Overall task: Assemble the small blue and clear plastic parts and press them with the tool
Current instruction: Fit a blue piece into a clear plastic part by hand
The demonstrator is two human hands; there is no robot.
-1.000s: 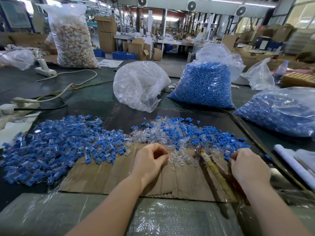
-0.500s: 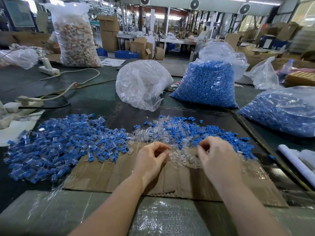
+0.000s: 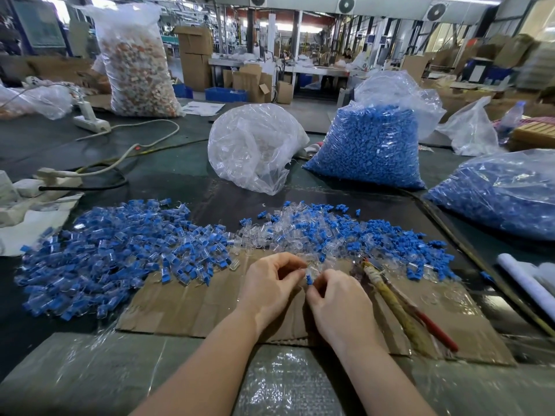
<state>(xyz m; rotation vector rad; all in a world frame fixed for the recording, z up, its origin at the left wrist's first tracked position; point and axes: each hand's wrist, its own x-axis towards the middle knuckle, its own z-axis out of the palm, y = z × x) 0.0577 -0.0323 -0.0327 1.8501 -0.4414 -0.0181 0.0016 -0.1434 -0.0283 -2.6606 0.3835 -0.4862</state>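
Note:
Over the cardboard sheet (image 3: pixel 195 307), my left hand (image 3: pixel 270 283) and my right hand (image 3: pixel 336 298) meet fingertip to fingertip. Between them sits a small blue part (image 3: pixel 309 279), pinched by my right fingers. My left fingers pinch a clear part (image 3: pixel 303 270), which is hard to make out. A pile of loose blue and clear parts (image 3: pixel 345 232) lies just beyond my hands. A larger heap of joined blue-and-clear pieces (image 3: pixel 114 250) spreads to the left. The pliers-like tool (image 3: pixel 399 307) with taped and red handles lies on the cardboard right of my right hand.
A clear bag (image 3: pixel 255 145), a bag of blue parts (image 3: pixel 372 142) and another blue bag (image 3: pixel 504 190) stand behind the piles. White power strips with cables (image 3: pixel 90 172) lie at the left. A white roll (image 3: pixel 528 280) sits at the right edge.
My right hand left the tool, reached into the loose pile, then came back toward my left hand with a blue part. The left hand stayed in place.

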